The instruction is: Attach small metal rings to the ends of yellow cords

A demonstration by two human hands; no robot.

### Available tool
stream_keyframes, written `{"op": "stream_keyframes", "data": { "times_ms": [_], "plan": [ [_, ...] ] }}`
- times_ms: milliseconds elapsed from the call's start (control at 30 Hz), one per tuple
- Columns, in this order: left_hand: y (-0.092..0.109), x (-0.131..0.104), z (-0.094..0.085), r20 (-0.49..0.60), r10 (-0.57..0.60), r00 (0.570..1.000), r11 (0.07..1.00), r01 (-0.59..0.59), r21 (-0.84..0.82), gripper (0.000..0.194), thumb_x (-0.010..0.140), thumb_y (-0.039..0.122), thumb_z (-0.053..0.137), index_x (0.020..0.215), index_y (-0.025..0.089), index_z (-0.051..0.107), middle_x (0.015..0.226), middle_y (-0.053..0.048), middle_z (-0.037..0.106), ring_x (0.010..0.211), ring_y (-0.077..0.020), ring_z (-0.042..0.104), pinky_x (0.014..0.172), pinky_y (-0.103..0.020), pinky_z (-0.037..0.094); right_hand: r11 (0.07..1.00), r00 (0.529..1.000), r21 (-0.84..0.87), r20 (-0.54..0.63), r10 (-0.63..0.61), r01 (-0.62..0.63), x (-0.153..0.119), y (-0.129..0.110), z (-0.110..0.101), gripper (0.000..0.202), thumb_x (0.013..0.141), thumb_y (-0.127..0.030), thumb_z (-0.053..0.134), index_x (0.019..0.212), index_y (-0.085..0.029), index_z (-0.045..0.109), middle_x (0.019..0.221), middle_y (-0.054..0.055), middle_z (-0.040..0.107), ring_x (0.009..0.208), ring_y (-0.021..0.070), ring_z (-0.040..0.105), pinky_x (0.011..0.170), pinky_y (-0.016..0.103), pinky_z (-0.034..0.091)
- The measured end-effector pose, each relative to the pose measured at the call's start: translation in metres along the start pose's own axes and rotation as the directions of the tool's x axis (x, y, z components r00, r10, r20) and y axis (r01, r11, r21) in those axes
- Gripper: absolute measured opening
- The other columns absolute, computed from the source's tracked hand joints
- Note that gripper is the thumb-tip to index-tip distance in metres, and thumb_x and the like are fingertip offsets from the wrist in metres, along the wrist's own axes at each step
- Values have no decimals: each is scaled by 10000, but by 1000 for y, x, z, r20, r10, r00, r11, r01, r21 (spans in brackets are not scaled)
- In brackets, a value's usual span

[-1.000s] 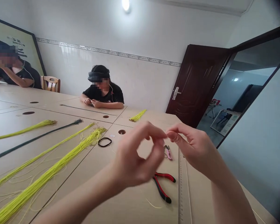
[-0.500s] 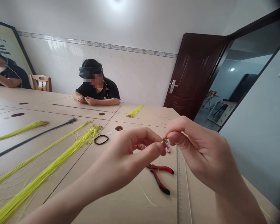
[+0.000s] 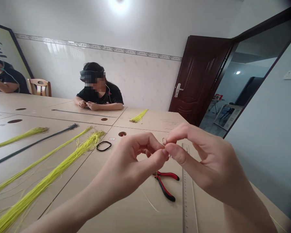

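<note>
My left hand (image 3: 138,165) is pinched, thumb against fingers, on a thin yellow cord whose tail hangs down over the pliers. Touching it at the fingertips, my right hand (image 3: 201,158) pinches a small curved loop (image 3: 164,141) of thin cord or wire. The join between the two is hidden by the fingertips. Below my hands lie red and black pliers (image 3: 166,186), handles apart. A clear ruler (image 3: 185,194) runs along the table under my right hand.
Long yellow cord bundles (image 3: 63,165) and a dark bundle (image 3: 38,140) lie at left. A black elastic ring (image 3: 103,146) and a small yellow bundle (image 3: 138,116) lie farther back. A person (image 3: 99,90) sits across the table (image 3: 126,210); another sits far left.
The loop at my right fingertips now stands up in view, and my right thumb has moved left against my left fingertips. The whole view has shifted slightly.
</note>
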State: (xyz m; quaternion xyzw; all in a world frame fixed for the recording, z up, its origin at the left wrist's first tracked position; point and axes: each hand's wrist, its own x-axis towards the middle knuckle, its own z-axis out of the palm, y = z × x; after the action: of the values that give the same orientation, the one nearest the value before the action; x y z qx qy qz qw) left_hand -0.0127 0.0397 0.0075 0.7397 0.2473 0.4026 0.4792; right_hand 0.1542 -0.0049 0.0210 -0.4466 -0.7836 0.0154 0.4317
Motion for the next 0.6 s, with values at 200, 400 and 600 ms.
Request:
{"op": "stream_keyframes", "data": {
  "times_ms": [200, 400, 600],
  "plan": [
    [1, -2, 2, -46, 39, 998, 998, -37, 52, 217, 824, 268, 572, 638, 156, 562, 633, 6, 550, 624, -107, 498, 567, -206, 417, 989, 989, -60, -54, -136, 133, 0, 3, 5, 70, 868, -224, 565, 802, -203, 565, 778, -43, 592, 721, 68, 544, 641, 204, 425],
    [3, -5, 1, -85, 102, 991, 993, -96, 71, 213, 827, 249, 572, 636, 159, 550, 626, 23, 554, 615, -85, 507, 576, -180, 414, 870, 883, -261, -107, -457, 419, 3, 5, 9, 80, 866, -119, 538, 787, -122, 545, 758, 37, 566, 763, 132, 537, 654, 274, 452],
    [4, -7, 0, -60, 92, 994, 995, -90, 46, 211, 837, 252, 557, 644, 170, 541, 635, 23, 553, 652, -109, 535, 605, -214, 433, 751, 795, -426, -111, -596, 504, 6, 9, 11, 111, 822, -69, 551, 753, -150, 519, 731, 41, 588, 775, 176, 551, 673, 327, 472]
  ]
}}
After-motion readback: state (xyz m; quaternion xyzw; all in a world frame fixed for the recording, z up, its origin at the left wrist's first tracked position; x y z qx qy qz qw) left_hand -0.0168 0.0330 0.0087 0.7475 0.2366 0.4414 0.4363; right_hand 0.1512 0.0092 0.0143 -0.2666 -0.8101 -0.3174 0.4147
